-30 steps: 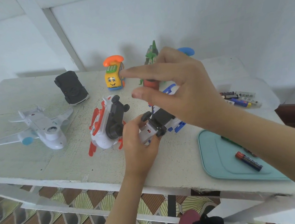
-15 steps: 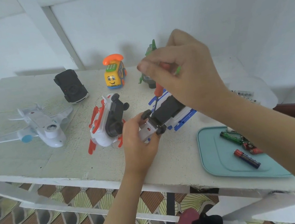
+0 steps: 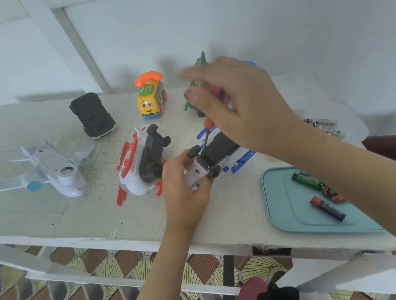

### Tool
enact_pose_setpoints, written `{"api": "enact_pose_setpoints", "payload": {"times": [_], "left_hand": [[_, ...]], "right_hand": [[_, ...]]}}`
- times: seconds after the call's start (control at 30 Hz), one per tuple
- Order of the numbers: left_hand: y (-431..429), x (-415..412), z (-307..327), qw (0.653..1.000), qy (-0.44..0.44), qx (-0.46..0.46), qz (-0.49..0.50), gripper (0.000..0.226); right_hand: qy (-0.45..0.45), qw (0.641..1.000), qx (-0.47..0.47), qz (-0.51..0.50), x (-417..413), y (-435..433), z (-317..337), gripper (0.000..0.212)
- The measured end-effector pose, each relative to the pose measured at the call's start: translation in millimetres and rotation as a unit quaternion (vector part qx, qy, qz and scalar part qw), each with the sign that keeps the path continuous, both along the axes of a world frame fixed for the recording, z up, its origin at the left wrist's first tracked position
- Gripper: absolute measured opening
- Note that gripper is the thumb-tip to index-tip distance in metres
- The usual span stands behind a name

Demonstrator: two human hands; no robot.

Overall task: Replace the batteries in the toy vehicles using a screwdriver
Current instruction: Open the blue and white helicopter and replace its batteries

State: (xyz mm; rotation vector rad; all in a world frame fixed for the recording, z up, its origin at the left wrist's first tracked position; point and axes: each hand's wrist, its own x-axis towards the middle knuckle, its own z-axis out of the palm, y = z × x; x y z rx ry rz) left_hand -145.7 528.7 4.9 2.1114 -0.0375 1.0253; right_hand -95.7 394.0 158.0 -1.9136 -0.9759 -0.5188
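Steadying grip: left grip (image 3: 186, 186) curled round the near end of the blue-and-white toy vehicle (image 3: 219, 147), fingers and thumb pinching it just behind a black wheel
Task thing: lying belly-up on the surface (image 3: 50, 213), dark underside facing up, between the two arms
Tray: teal tray (image 3: 270, 198) near the right edge, apart from the toy; carries loose batteries (image 3: 327, 209), some partly hidden by the right forearm
Tool: screwdriver (image 3: 206, 137), nearly upright, thin shaft down on the dark underside; tip too small to judge as seated
Driving grip: right grip (image 3: 241, 102) above the toy, fingertips closed on the red handle, blurred, likely mid-twist
Step in hand: working the screw of the battery cover, by the look of it; no telling whether loosening or tightening
Next move: calls for steady downward pressure, tip square in the screw head, toy pinned flat against rolling; with the screw out, into the tray with it, then cover off
Risk: slipping tip, tiny screw lost over the surface edge
Waiting beside: white-and-orange toy vehicle (image 3: 141, 166) on its side just left of the left grip; white toy plane (image 3: 52, 167) further left
Far row: black toy car (image 3: 93, 115) upturned, yellow phone car (image 3: 152, 100), green toy (image 3: 202, 58) mostly hidden behind the right grip, pack of small cells (image 3: 324, 127) at far right, too small to read
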Motion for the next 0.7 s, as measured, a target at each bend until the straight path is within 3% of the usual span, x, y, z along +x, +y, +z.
{"api": "enact_pose_setpoints", "payload": {"times": [0.1, 0.2, 0.37, 0.43, 0.57, 0.7], "left_hand": [[-0.1, -0.3, 0.8, 1.000, 0.002, -0.003, 0.000, 0.047], [0.0, 0.4, 0.4, 1.000, -0.004, -0.004, 0.004, 0.046], [-0.5, -1.0, 2.0, 1.000, 0.003, 0.004, 0.002, 0.047], [-0.6, -1.5, 2.0, 1.000, 0.008, 0.000, 0.000, 0.048], [0.0, 0.2, 0.9, 1.000, 0.005, -0.010, 0.004, 0.047], [0.1, 0.3, -0.3, 1.000, 0.004, -0.007, 0.003, 0.047]], "right_hand": [[0.064, 0.994, -0.035, 0.086, 1.7, -3.6, 0.9, 0.054], [0.093, 0.987, -0.008, 0.133, -2.2, -8.4, 0.5, 0.058], [-0.040, 0.999, 0.027, 0.003, 0.4, -10.6, -12.1, 0.043], [-0.043, 0.998, 0.026, -0.024, 4.8, -13.9, -16.0, 0.040], [0.067, 0.995, 0.033, 0.068, 5.6, -20.0, -17.7, 0.050], [0.137, 0.978, 0.115, 0.107, -2.4, -25.6, -13.5, 0.056]]}}
